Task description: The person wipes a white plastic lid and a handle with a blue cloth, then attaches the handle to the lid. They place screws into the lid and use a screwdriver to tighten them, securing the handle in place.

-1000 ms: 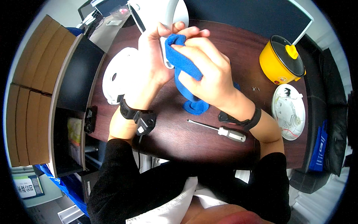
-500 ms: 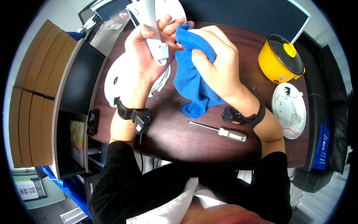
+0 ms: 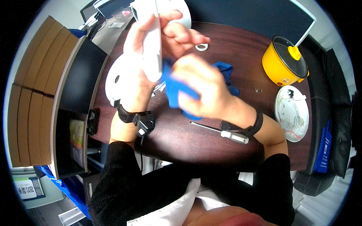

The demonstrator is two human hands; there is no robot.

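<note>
My left hand is raised at the upper left of the table, gripping a long white plastic part that runs upright through it, between thumb and fingers. The fingers on its right side are spread and partly curled. In my right hand, blurred by motion, is a bunched blue cloth, next to the part's rounded lower end; whether they touch I cannot tell. More of the cloth shows behind that hand. A large white round piece lies under my left wrist, mostly covered.
On the dark brown table are a screwdriver, a small white ring and a few tiny screws. At the right stand a yellow electric pot and an oval-looking white shell with wires. Cardboard boxes sit left.
My right hand has moved down and left with the cloth, toward the white part's lower end. That part has turned and dropped slightly. The small white ring has come into view.
</note>
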